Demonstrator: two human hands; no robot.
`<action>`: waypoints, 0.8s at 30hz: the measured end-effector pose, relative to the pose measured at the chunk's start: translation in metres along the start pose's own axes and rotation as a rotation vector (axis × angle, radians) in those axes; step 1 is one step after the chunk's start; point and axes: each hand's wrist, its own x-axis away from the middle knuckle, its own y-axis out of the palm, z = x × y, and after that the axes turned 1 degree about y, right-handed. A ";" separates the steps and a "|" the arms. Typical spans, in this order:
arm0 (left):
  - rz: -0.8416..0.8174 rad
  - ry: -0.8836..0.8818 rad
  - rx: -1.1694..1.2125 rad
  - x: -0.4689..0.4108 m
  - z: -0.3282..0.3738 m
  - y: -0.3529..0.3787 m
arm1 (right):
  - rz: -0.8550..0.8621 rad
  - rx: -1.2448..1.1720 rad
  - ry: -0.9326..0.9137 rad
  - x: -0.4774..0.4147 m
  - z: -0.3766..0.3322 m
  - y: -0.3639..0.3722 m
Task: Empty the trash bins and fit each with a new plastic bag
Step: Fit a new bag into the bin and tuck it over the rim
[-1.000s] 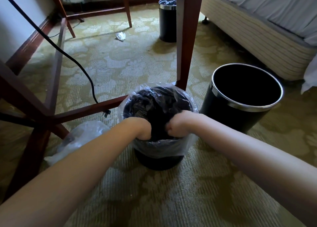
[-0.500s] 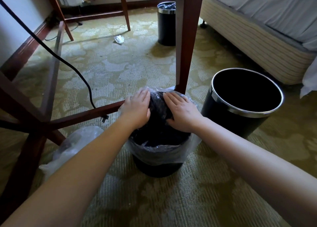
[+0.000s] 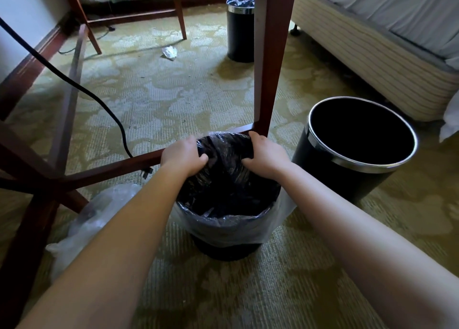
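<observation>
A small black bin (image 3: 224, 250) stands on the carpet right in front of me, lined with a clear plastic bag (image 3: 223, 229) that folds over its near rim. My left hand (image 3: 182, 156) grips the bag at the far left of the rim. My right hand (image 3: 267, 156) grips it at the far right. To the right stands a larger black bin (image 3: 347, 174) with a chrome rim and no bag inside. A third black bin (image 3: 239, 29) with a bag in it stands far back beside the table leg.
A wooden table leg (image 3: 272, 55) and crossbars (image 3: 119, 166) rise just behind the near bin. A black cable (image 3: 82, 88) runs across the floor with its plug by the crossbar. A filled clear bag (image 3: 92, 219) lies at left. Crumpled paper (image 3: 169, 52) lies on the carpet. A bed base (image 3: 372, 53) runs along the right.
My hands left the near rim, passed flat over the bag, and now grip it at the far rim, spread apart. The bag's mouth has opened wider.
</observation>
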 end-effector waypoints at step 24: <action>-0.283 0.428 0.134 0.106 0.117 0.013 | 0.012 -0.755 0.174 0.048 0.025 0.015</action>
